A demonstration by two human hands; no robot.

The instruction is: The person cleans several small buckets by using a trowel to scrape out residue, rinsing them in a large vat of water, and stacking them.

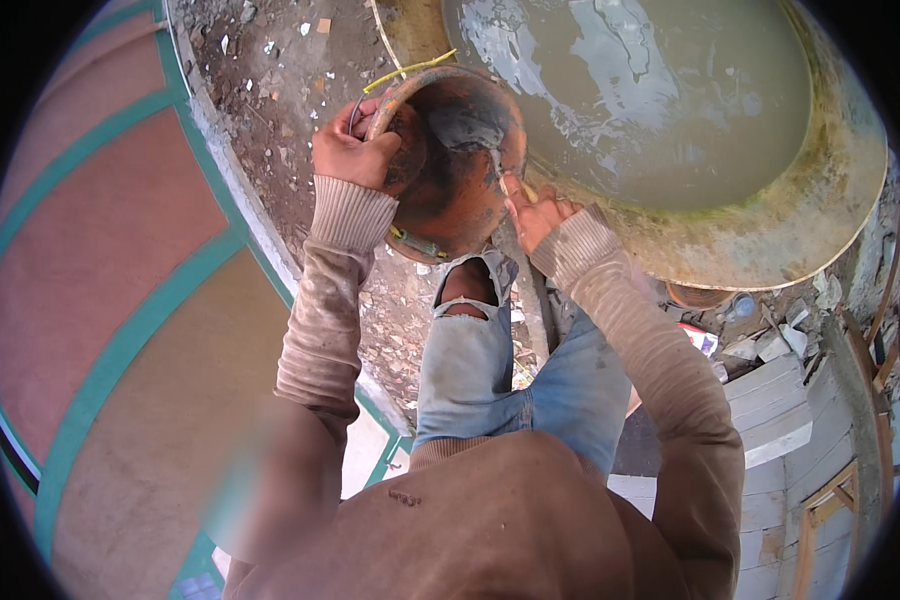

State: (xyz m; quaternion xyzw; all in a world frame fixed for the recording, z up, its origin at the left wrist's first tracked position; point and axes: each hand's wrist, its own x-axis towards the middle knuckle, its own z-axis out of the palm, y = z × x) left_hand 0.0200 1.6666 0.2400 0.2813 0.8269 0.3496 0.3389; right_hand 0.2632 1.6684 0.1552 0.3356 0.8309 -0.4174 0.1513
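An orange-brown bucket (450, 212), stained dark inside, is tilted so that its mouth faces me, just beyond my knees. My left hand (355, 150) is closed on its left rim, next to a thin wire handle (354, 116). At the right rim, my right hand (538, 212) is closed round the handle of a trowel, the index finger pointing along it. The trowel's grey-coated blade (467, 128) lies inside the bucket's upper part. Most of the trowel's handle is hidden by my fingers. A yellow strip (410, 70) sticks out over the far rim.
A large round basin (770, 240) of murky water stands at the right. Rubble-strewn ground (270, 100) lies beyond the bucket. A reddish wall with green bands (120, 220) runs along the left. Boards (770, 400) and broken pieces lie at the lower right.
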